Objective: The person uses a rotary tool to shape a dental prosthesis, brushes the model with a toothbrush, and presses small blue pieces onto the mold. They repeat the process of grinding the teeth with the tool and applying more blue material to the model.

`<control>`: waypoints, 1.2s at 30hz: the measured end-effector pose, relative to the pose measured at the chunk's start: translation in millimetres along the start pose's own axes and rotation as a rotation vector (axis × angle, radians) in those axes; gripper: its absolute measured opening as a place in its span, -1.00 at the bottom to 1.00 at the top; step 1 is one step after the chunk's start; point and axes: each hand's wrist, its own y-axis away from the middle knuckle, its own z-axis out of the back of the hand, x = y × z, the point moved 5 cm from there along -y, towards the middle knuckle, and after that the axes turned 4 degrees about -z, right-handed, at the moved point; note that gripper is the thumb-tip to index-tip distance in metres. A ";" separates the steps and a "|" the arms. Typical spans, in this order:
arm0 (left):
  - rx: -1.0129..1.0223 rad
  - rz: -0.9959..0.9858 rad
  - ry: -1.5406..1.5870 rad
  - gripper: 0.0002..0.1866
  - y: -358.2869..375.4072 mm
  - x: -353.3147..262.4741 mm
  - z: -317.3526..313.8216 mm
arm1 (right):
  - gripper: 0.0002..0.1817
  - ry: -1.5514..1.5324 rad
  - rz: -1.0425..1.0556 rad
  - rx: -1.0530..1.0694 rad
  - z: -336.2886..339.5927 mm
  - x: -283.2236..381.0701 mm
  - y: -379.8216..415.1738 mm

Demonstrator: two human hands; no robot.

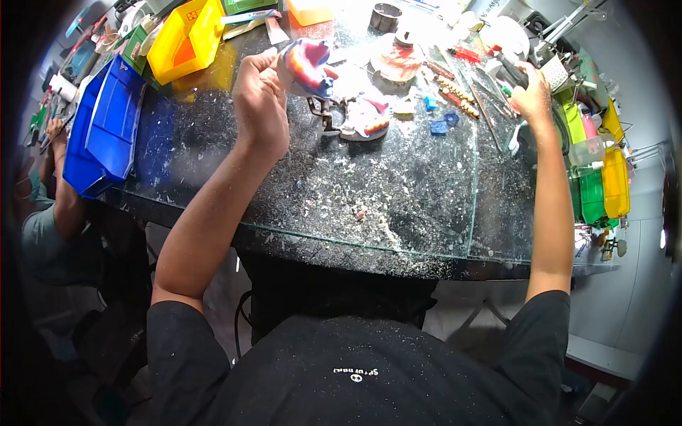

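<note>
My left hand [260, 99] is closed on a dental cast [305, 65] with red, white and blue wax on it, raised above the bench. A metal dental articulator [324, 113] hangs below that cast, by a second cast [368, 118] with coloured wax along its ridge. Over at the right, my right hand [534, 96] has its fingers curled at a dark tool handle [510, 69] among the tools. Whether the handle is firmly gripped is hard to see. Small blue wax pieces [440, 128] and several slender wax tools [455, 92] lie between my hands.
Pale shavings cover the dark bench top [334, 192]. Blue [106, 128] and yellow [183, 42] bins stand at the left. A round pinkish plaster model [395, 60] sits at the back near a dark metal ring [386, 17]. Another person's arm [67, 202] shows at far left.
</note>
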 end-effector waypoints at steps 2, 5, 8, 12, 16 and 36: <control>0.095 0.036 0.070 -0.54 -1.6 12.8 4.9 | -0.43 0.062 -0.086 0.117 -14.3 -21.9 1.9; 0.133 -0.039 -0.002 -0.42 2.2 21.1 4.3 | -0.41 0.072 -0.056 0.126 -26.3 -33.4 -2.9; 0.084 0.056 -0.097 -0.33 8.6 23.5 1.1 | -0.44 -0.026 0.093 0.114 -38.8 -49.0 -11.5; 0.029 0.002 -0.196 -0.34 6.6 10.0 0.3 | -0.51 -0.043 0.133 -0.073 -20.7 -40.7 -22.6; -0.053 -0.019 -0.123 -0.33 -5.8 -9.5 -3.5 | -0.64 -0.220 0.055 -0.163 55.8 51.4 -7.3; -0.177 0.019 -0.233 -0.35 -0.3 -23.8 3.0 | -0.34 -0.123 0.589 0.501 55.4 304.6 107.4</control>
